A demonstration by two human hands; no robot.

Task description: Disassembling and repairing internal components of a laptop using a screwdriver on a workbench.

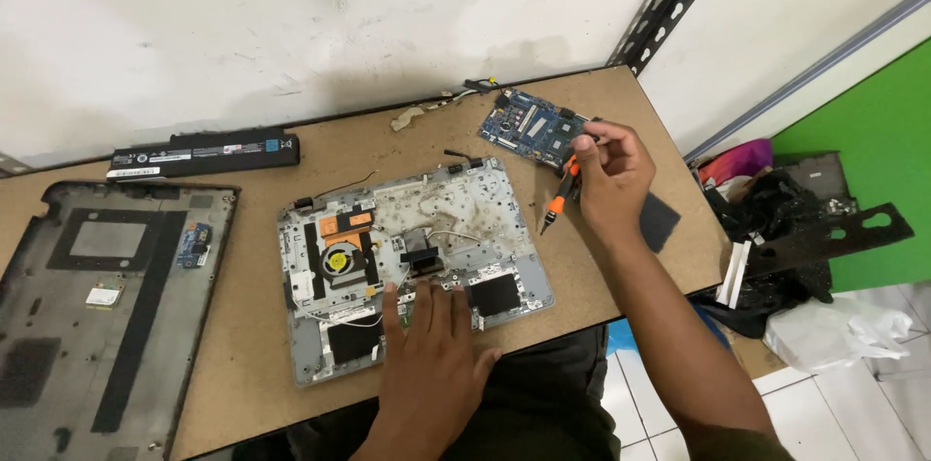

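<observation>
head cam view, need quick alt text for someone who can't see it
A person's left hand presses on an opened grey laptop chassis on a brown table, while the right hand holds an orange-and-black screwdriver beside a blue circuit board. A long black battery and a dark bottom cover lie to the left.

A brown chipboard tabletop [291,364] stands against a scuffed white wall [291,15], with a black perforated metal bracket [664,10] leaning at its far corner, white floor tiles [834,413] below at right, and a green wall panel [873,122] beyond.
</observation>
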